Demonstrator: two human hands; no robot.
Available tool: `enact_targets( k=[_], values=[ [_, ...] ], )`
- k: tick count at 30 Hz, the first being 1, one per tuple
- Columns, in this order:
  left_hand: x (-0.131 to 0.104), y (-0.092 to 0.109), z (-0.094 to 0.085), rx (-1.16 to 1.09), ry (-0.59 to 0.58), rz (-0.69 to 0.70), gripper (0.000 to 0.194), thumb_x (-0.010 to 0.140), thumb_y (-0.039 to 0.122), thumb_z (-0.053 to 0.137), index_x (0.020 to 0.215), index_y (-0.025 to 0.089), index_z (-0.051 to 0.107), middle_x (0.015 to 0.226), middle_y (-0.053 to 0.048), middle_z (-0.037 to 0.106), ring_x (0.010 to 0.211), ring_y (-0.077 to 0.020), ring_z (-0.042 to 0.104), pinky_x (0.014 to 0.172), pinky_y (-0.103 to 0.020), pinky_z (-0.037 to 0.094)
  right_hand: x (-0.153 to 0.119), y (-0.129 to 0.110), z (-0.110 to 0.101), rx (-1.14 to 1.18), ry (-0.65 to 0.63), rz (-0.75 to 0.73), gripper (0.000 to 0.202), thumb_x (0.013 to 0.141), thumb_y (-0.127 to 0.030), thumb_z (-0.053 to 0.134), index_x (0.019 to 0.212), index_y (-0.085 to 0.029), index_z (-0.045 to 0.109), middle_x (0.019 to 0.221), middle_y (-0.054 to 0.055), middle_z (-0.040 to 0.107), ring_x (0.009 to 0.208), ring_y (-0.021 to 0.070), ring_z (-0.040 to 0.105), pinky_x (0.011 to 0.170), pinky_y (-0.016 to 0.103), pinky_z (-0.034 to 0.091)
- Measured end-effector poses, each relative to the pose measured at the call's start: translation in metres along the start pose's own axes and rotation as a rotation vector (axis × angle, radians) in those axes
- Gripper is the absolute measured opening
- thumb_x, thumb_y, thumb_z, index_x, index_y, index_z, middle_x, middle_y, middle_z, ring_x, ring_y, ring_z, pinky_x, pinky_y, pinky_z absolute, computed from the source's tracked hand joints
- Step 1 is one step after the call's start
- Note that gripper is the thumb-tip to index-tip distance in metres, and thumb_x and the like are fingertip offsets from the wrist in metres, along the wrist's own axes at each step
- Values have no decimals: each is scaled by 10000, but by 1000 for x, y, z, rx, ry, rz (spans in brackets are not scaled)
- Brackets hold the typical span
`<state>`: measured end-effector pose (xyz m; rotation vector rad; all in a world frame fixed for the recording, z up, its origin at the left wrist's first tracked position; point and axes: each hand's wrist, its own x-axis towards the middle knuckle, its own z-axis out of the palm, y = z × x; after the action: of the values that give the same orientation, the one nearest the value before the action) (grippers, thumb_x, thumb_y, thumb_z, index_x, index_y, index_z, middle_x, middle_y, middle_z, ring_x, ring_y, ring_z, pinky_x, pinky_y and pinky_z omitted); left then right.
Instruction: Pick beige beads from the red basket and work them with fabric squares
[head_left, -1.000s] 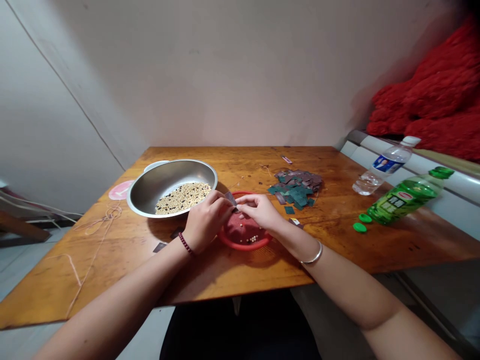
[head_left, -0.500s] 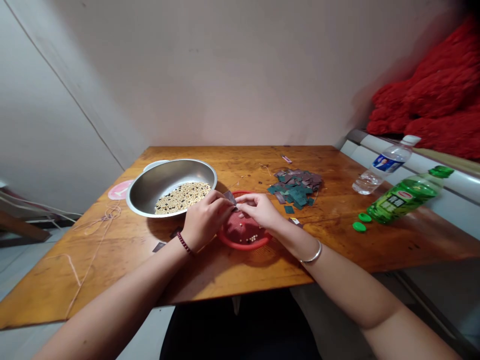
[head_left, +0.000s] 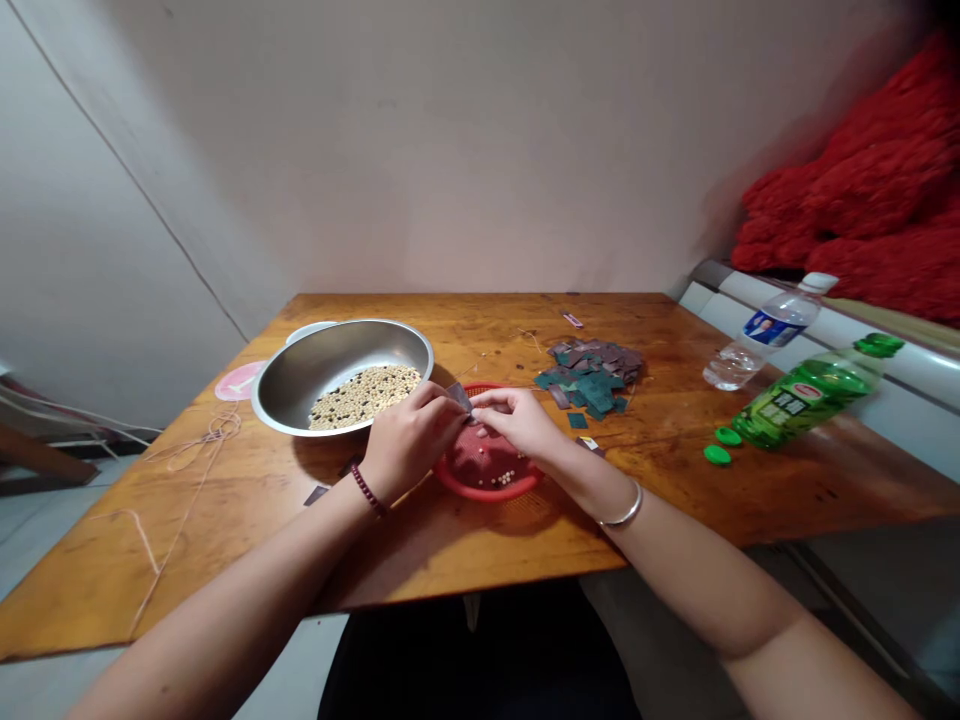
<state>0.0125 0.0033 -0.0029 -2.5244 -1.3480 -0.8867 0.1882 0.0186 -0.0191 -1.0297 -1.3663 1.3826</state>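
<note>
Fingers pinched together above the red basket (head_left: pixel 480 494)

The counter's (head_left: pixel 420 570) near edge runs before me, with a strip of wood between it and the basket. A metal bowl (head_left: pixel 296 385) sits just beside my left hand (head_left: pixel 411 440); more wood separates the basket from the heap of squares (head_left: pixel 592 378). My left and right hand (head_left: pixel 521 425) pinch a small dark square (head_left: pixel 459 394).

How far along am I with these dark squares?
Done: nothing identifiably finished; a few pale bits lie in the red basket. In hand: a dark square, between left hand and right hand. Remaining, apparently: the heaped squares and speckled bits in the metal bowl.
</note>
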Motion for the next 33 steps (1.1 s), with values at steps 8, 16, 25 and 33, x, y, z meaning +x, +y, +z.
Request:
enact_targets(
  k=[8,16,25,33],
  values=[
    [0,0,0,-12,6,-8,208,855,396,512,881,232,636,945,-6,603,689,-86,555,583,-209,407,0,0,0,-21,-15,-9,199,718,-201,631,893,-125,686,736,44,687,580,95,609,583,226,521],
    [0,0,0,-16,12,3,211,858,389,509,873,223,638,939,-15,607,695,-94,558,586,-214,410,-1,-1,1,-22,-10,5,186,723,-183,625,888,-124,688,738,48,688,582,96,615,585,226,520],
    [1,4,-2,-11,8,48,212,863,384,502,851,219,636,907,-6,610,689,-90,554,565,-208,399,0,0,0,-36,-19,4,193,711,-218,648,873,-123,690,745,54,691,581,103,613,602,242,519],
    [0,3,0,16,12,10,225,869,378,486,855,208,632,924,-24,602,654,-85,539,532,-205,383,-2,-2,1,-21,-6,25,201,711,-215,647,890,-130,684,754,50,690,592,101,616,576,224,516]
  ],
)
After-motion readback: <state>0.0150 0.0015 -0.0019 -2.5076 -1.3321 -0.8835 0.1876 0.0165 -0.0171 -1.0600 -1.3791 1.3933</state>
